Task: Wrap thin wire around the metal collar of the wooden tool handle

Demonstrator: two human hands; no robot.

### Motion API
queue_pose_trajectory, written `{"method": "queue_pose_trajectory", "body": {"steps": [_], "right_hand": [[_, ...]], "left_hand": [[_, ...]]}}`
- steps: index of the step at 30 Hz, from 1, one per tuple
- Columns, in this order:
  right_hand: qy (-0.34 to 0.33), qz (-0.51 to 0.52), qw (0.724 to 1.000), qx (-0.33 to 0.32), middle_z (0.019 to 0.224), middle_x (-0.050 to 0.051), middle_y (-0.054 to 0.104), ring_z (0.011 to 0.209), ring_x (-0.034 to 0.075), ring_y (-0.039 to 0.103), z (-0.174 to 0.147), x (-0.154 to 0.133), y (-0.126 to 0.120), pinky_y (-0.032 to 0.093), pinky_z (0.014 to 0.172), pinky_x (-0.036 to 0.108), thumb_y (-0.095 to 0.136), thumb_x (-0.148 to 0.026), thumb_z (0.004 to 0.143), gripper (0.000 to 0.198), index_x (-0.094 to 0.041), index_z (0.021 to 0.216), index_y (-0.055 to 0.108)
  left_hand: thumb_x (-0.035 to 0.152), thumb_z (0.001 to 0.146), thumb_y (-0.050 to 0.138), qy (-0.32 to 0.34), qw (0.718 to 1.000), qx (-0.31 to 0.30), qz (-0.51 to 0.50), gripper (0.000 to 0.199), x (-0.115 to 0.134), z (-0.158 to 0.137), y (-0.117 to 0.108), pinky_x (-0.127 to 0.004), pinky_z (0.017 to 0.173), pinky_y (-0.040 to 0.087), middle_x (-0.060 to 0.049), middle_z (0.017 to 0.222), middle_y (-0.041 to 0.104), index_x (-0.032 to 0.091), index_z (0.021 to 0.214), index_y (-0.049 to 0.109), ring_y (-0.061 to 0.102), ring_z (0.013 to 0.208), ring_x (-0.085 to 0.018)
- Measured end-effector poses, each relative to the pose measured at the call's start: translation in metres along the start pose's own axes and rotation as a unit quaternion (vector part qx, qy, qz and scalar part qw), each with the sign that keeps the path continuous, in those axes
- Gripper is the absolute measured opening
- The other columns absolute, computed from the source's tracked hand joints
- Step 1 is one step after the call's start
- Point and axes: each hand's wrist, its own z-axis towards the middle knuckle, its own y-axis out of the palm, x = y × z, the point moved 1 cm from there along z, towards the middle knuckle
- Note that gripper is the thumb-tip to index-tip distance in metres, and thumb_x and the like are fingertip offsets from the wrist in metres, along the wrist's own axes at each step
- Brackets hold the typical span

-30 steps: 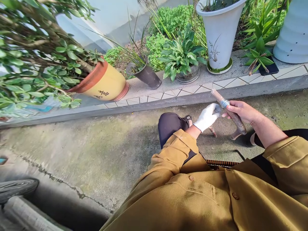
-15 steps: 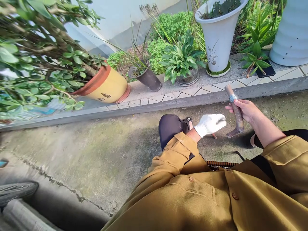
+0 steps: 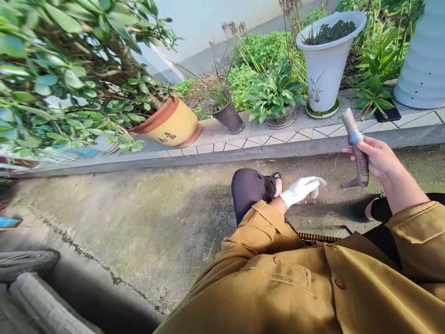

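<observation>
In the head view, the person's bare right hand (image 3: 380, 157) held a brown, rough-barked wooden stick with a short side branch at its lower end (image 3: 362, 168). Its fingers were closed around the shaft, the thumb lying just below a coil of silvery-blue wire (image 3: 355, 137) wound round the stick's upper part. The stick stood nearly upright above the grey, moss-stained concrete ground (image 3: 139, 208), its top overlapping the tile-edged concrete ledge (image 3: 248, 122) in the view. A second ago it had leaned well to the left, and it had since straightened and moved rightward, past the saucer of the tall white flared pot (image 3: 325, 79).

The left hand, in a white knitted glove (image 3: 299, 191), was well apart from the stick. One second earlier it had been right beside the coil; by half a second ago a gap had opened, and now that gap was wider. Its fingers were partly bent and blurred at the tips; whether they gripped anything could not be told. A thin pale strand (image 3: 335, 161) curved between the two hands, its ends too faint to trace. A short reddish-brown stick piece (image 3: 308, 202) showed just beneath the glove. On the ledge, the yellow pot with an orange-red rim (image 3: 174, 124) appeared farther right than before, as the whole view had shifted.
</observation>
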Motion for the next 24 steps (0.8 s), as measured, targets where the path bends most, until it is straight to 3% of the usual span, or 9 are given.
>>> {"method": "queue_pose_trajectory", "body": {"steps": [4, 6, 8, 12, 14, 16, 18, 21, 24], "right_hand": [[-0.03, -0.017, 0.992, -0.122, 0.101, 0.007, 0.071, 0.099, 0.023, 0.073, -0.012, -0.019, 0.027, 0.053, 0.058, 0.021, 0.084, -0.041, 0.08, 0.031, -0.02, 0.1, 0.073], [-0.033, -0.041, 0.985, -0.162, 0.101, 0.008, 0.073, 0.096, 0.023, 0.073, -0.017, -0.033, 0.043, 0.054, 0.058, 0.022, 0.085, -0.046, 0.078, 0.036, -0.021, 0.099, 0.073], [-0.037, -0.068, 0.981, -0.179, 0.099, 0.008, 0.074, 0.091, 0.023, 0.072, -0.021, -0.05, 0.056, 0.056, 0.06, 0.024, 0.086, -0.05, 0.076, 0.038, -0.022, 0.099, 0.073], [-0.069, -0.09, 0.98, -0.164, 0.094, 0.007, 0.075, 0.086, 0.02, 0.071, -0.024, -0.086, 0.065, 0.057, 0.061, 0.022, 0.089, -0.05, 0.073, 0.045, -0.021, 0.102, 0.072], [-0.059, -0.134, 0.976, -0.159, 0.09, 0.007, 0.076, 0.077, 0.016, 0.069, -0.025, -0.102, 0.063, 0.056, 0.059, 0.02, 0.088, -0.047, 0.075, 0.042, -0.019, 0.102, 0.071], [-0.042, -0.186, 0.971, -0.143, 0.084, 0.006, 0.075, 0.064, 0.012, 0.063, -0.026, -0.114, 0.059, 0.053, 0.056, 0.019, 0.083, -0.042, 0.08, 0.034, -0.018, 0.099, 0.07], [-0.046, -0.22, 0.968, -0.107, 0.079, 0.004, 0.072, 0.058, 0.01, 0.058, -0.027, -0.121, 0.055, 0.05, 0.052, 0.018, 0.077, -0.036, 0.085, 0.022, -0.017, 0.095, 0.068], [-0.062, -0.265, 0.961, -0.044, 0.08, 0.003, 0.069, 0.057, 0.01, 0.057, -0.021, -0.121, 0.05, 0.046, 0.051, 0.02, 0.066, -0.029, 0.09, 0.011, -0.018, 0.092, 0.063], [-0.073, -0.377, 0.923, 0.015, 0.084, 0.005, 0.071, 0.057, 0.013, 0.058, 0.0, -0.105, 0.041, 0.044, 0.051, 0.023, 0.058, -0.029, 0.093, 0.014, -0.019, 0.101, 0.063]], "left_hand": [[0.064, 0.083, 0.072, -0.005, 0.96, -0.083, -0.268, 0.074, 0.014, 0.005, 0.002, -0.038, 0.083, 0.055, -0.013, 0.104, 0.071, 0.016, 0.137, 0.06, 0.072, 0.088, -0.023], [0.061, 0.081, 0.076, 0.026, 0.949, -0.098, -0.299, 0.072, 0.033, 0.008, 0.002, -0.04, 0.086, 0.055, -0.014, 0.112, 0.07, 0.018, 0.137, 0.06, 0.073, 0.095, -0.025], [0.059, 0.083, 0.076, 0.066, 0.954, -0.094, -0.278, 0.065, 0.052, 0.008, 0.002, -0.037, 0.082, 0.055, -0.011, 0.1, 0.071, 0.015, 0.13, 0.064, 0.072, 0.086, -0.022], [0.056, 0.088, 0.071, 0.11, 0.974, -0.087, -0.179, 0.054, 0.066, 0.011, 0.002, -0.028, 0.068, 0.048, -0.003, 0.075, 0.063, 0.011, 0.117, 0.068, 0.062, 0.067, -0.015], [0.057, 0.09, 0.065, 0.115, 0.983, -0.047, -0.138, 0.051, 0.062, 0.013, 0.0, -0.024, 0.057, 0.04, 0.001, 0.067, 0.056, 0.011, 0.11, 0.069, 0.05, 0.055, -0.01], [0.056, 0.094, 0.058, 0.122, 0.991, 0.014, -0.062, 0.047, 0.057, 0.014, -0.002, -0.023, 0.053, 0.035, 0.001, 0.068, 0.058, 0.012, 0.106, 0.069, 0.042, 0.051, -0.008], [0.05, 0.099, 0.051, 0.136, 0.986, 0.063, 0.071, 0.04, 0.056, 0.012, -0.004, -0.023, 0.063, 0.043, -0.003, 0.086, 0.069, 0.015, 0.105, 0.071, 0.054, 0.062, -0.01], [0.04, 0.104, 0.043, 0.128, 0.939, 0.105, 0.3, 0.035, 0.062, 0.006, -0.006, -0.026, 0.088, 0.048, -0.002, 0.11, 0.075, 0.022, 0.112, 0.072, 0.068, 0.096, -0.016], [0.036, 0.105, 0.042, 0.111, 0.864, 0.1, 0.481, 0.036, 0.07, 0.005, -0.005, -0.03, 0.086, 0.049, -0.004, 0.113, 0.077, 0.026, 0.126, 0.069, 0.071, 0.097, -0.02]]}}
